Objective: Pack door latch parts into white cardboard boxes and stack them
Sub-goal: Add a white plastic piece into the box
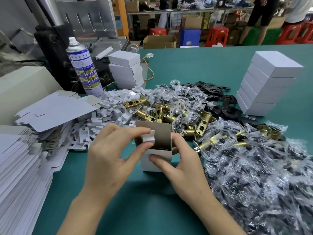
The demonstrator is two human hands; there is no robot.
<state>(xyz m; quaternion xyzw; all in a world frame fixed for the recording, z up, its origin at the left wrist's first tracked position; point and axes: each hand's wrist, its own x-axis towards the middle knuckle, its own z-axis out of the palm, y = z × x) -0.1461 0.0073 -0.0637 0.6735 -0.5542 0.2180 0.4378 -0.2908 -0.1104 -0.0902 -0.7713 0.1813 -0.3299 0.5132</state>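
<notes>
The white cardboard box [157, 161] stood upright on the green worktop [203, 65] at front centre, with its top flap raised. The right hand [183, 165] gripped the box, thumb on the near face and fingers round the right side. The left hand [110, 153] held a narrow grip, pinching a white plastic insert [149, 137] at the box opening. Brass latch bolts [152, 113] lay just behind the box, with bagged parts [254, 167] heaped to the right. A stack of closed boxes [265, 82] stood at far right. Flat box blanks [22, 158] lay at left.
</notes>
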